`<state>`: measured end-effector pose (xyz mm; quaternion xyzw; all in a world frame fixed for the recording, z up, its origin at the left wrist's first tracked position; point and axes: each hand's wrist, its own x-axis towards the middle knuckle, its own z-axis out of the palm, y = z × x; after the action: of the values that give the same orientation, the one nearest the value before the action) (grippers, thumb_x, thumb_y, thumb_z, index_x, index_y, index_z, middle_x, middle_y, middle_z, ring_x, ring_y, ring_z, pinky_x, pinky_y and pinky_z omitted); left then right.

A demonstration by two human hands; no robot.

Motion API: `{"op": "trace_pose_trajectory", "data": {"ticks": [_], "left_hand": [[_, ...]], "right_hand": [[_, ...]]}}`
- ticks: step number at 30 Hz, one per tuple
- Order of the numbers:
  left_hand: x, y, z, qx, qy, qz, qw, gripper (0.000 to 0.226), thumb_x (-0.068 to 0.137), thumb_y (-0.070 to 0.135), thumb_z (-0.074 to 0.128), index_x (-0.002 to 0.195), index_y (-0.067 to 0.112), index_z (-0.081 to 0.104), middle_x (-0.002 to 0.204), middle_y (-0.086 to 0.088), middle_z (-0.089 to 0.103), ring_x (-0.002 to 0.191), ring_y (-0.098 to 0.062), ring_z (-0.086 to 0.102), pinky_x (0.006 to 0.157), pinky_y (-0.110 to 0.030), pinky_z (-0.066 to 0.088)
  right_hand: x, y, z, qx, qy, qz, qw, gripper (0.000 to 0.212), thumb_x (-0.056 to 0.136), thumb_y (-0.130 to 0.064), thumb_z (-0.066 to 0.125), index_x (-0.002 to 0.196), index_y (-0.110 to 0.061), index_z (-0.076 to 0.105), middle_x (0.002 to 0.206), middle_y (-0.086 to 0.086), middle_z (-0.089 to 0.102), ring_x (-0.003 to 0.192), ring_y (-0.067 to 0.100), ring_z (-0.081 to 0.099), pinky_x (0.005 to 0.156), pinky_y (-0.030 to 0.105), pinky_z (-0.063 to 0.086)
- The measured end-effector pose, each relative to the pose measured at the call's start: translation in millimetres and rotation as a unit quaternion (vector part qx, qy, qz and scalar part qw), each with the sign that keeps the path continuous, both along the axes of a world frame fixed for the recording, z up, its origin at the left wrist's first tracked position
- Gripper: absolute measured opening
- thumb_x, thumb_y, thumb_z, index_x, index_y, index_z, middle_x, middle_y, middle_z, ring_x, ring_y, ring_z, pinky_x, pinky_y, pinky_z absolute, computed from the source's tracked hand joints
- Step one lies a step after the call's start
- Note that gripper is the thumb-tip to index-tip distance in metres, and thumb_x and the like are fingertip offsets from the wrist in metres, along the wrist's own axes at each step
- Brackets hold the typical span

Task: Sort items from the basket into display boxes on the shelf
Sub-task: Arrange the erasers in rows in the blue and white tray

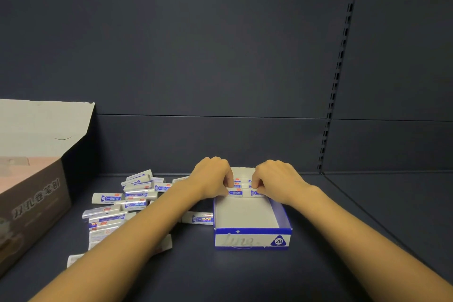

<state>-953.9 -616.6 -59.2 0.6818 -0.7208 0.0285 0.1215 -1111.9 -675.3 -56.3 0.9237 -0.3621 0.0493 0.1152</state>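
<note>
A blue and white display box [252, 239] marked 2B stands open on the dark shelf [245, 274]. Several white erasers with blue labels stand in rows at its far end. My left hand [213, 179] pinches one eraser [234, 193] in the front row. My right hand [274, 179] pinches the eraser beside it [256, 193]. Both hands are inside the box's far half. The near half of the box holds nothing. A loose pile of erasers [127, 200] lies on the shelf to the left of the box, partly hidden under my left forearm.
A large brown cardboard box [34, 193] with its lid raised stands at the left edge. One eraser [199, 218] lies against the display box's left wall. The shelf's dark back panel and a slotted upright [333, 95] rise behind.
</note>
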Motion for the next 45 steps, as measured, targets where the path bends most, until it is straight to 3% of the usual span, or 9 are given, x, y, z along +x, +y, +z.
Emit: {"op": "trace_pose_trajectory", "data": {"ticks": [7, 10, 13, 18, 24, 29, 38, 41, 45], "left_hand": [[8.3, 19.6, 8.7, -0.075, -0.026, -0.009, 0.997, 0.028, 0.088, 0.026, 0.059, 0.115, 0.020, 0.065, 0.125, 0.002, 0.055, 0.116, -0.015, 0.046, 0.092, -0.028, 0.040], [33.4, 43.7, 23.5, -0.110, 0.016, 0.020, 0.994, 0.022, 0.088, 0.027, 0.059, 0.108, 0.023, 0.066, 0.114, 0.003, 0.060, 0.109, -0.016, 0.053, 0.091, -0.034, 0.045], [58.3, 68.6, 34.9, -0.094, 0.032, 0.048, 0.994, 0.015, 0.086, 0.028, 0.061, 0.098, 0.023, 0.069, 0.102, 0.004, 0.067, 0.094, -0.017, 0.061, 0.084, -0.036, 0.050], [78.0, 101.8, 37.9, -0.029, 0.026, 0.056, 0.998, 0.010, 0.086, 0.029, 0.061, 0.088, 0.025, 0.070, 0.083, 0.013, 0.064, 0.072, -0.006, 0.055, 0.076, -0.031, 0.050], [75.4, 125.1, 30.3, 0.050, 0.030, 0.020, 0.998, 0.021, 0.089, 0.026, 0.060, 0.107, 0.018, 0.068, 0.109, 0.007, 0.065, 0.087, -0.008, 0.056, 0.077, -0.022, 0.045], [73.2, 126.2, 18.9, 0.059, 0.019, 0.017, 0.998, 0.029, 0.085, 0.027, 0.065, 0.113, 0.021, 0.066, 0.113, 0.005, 0.065, 0.091, -0.011, 0.056, 0.080, -0.023, 0.044], [77.1, 118.7, 9.6, 0.020, 0.031, 0.003, 0.999, 0.017, 0.077, 0.023, 0.073, 0.093, 0.019, 0.068, 0.093, 0.005, 0.067, 0.074, -0.010, 0.051, 0.069, -0.020, 0.041], [77.8, 120.4, 19.2, -0.017, 0.079, 0.001, 0.997, 0.018, 0.076, 0.022, 0.075, 0.083, 0.024, 0.059, 0.083, 0.010, 0.061, 0.068, -0.005, 0.054, 0.064, -0.014, 0.041], [70.9, 117.6, 33.2, -0.094, 0.161, 0.014, 0.982, 0.018, 0.070, 0.018, 0.079, 0.079, 0.017, 0.063, 0.078, -0.002, 0.068, 0.070, -0.017, 0.064, 0.069, -0.029, 0.052]], "right_hand": [[5.0, 10.5, 9.9, -0.055, 0.014, -0.008, 0.998, 0.024, 0.094, -0.025, 0.050, 0.108, -0.018, 0.067, 0.110, 0.002, 0.067, 0.097, 0.020, 0.061, 0.080, 0.029, 0.049], [10.9, 26.2, 22.2, -0.025, -0.051, 0.022, 0.998, 0.028, 0.095, -0.029, 0.050, 0.118, -0.025, 0.064, 0.121, -0.003, 0.063, 0.107, 0.016, 0.059, 0.085, 0.028, 0.048], [26.7, 50.3, 32.6, 0.044, -0.087, 0.083, 0.992, 0.022, 0.093, -0.031, 0.053, 0.108, -0.028, 0.068, 0.112, -0.008, 0.066, 0.097, 0.012, 0.060, 0.076, 0.027, 0.047], [53.6, 81.6, 35.4, 0.114, 0.002, 0.136, 0.984, 0.019, 0.083, -0.031, 0.065, 0.100, -0.025, 0.072, 0.099, -0.009, 0.070, 0.085, 0.010, 0.058, 0.070, 0.025, 0.042], [71.8, 93.9, 18.1, 0.069, 0.083, 0.114, 0.988, 0.028, 0.083, -0.039, 0.065, 0.102, -0.019, 0.068, 0.107, 0.000, 0.067, 0.098, 0.019, 0.059, 0.075, 0.027, 0.039], [74.3, 95.9, 19.9, 0.058, 0.038, 0.084, 0.994, 0.027, 0.084, -0.036, 0.065, 0.105, -0.019, 0.065, 0.113, 0.003, 0.063, 0.103, 0.023, 0.058, 0.075, 0.028, 0.038], [56.9, 91.7, 41.4, 0.029, -0.065, 0.040, 0.997, 0.024, 0.086, -0.038, 0.061, 0.106, -0.025, 0.062, 0.113, -0.002, 0.062, 0.102, 0.022, 0.058, 0.074, 0.029, 0.040], [46.1, 87.6, 46.8, 0.043, -0.092, 0.025, 0.994, 0.021, 0.086, -0.036, 0.061, 0.103, -0.024, 0.063, 0.107, -0.005, 0.064, 0.090, 0.018, 0.056, 0.071, 0.027, 0.038], [30.0, 79.7, 51.6, 0.049, -0.109, 0.002, 0.993, 0.022, 0.087, -0.037, 0.061, 0.103, -0.023, 0.063, 0.105, -0.005, 0.065, 0.086, 0.015, 0.055, 0.067, 0.025, 0.039]]}}
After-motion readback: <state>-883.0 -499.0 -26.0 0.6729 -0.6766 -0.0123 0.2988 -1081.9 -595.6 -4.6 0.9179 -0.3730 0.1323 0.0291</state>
